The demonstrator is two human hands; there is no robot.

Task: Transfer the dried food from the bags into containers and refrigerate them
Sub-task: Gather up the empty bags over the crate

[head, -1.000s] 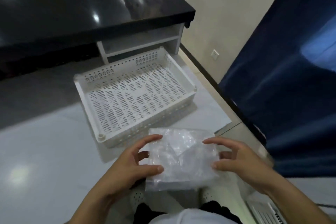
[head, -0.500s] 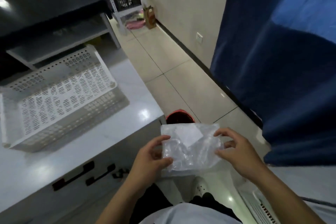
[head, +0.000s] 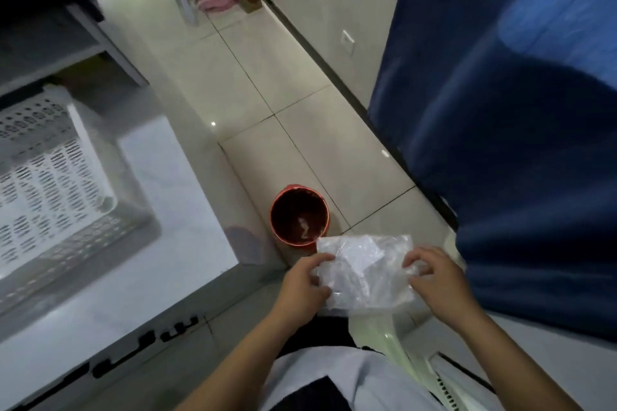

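Left hand and right hand pinch clear bag; no legible label.

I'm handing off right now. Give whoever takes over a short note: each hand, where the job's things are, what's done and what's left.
Left hand: grip on the left edge of the clear plastic bag.
Right hand: grip on the bag's right edge.
The bag is held in the air in front of the body, just nearer than the red bin standing on the floor. It looks crumpled; whether it holds any food cannot be told.
The white slotted basket sits on the white counter to the left, with nothing visible inside.
Done: cannot be told from this view.
Left: no containers or fridge are in view, so filling and refrigerating cannot be confirmed.
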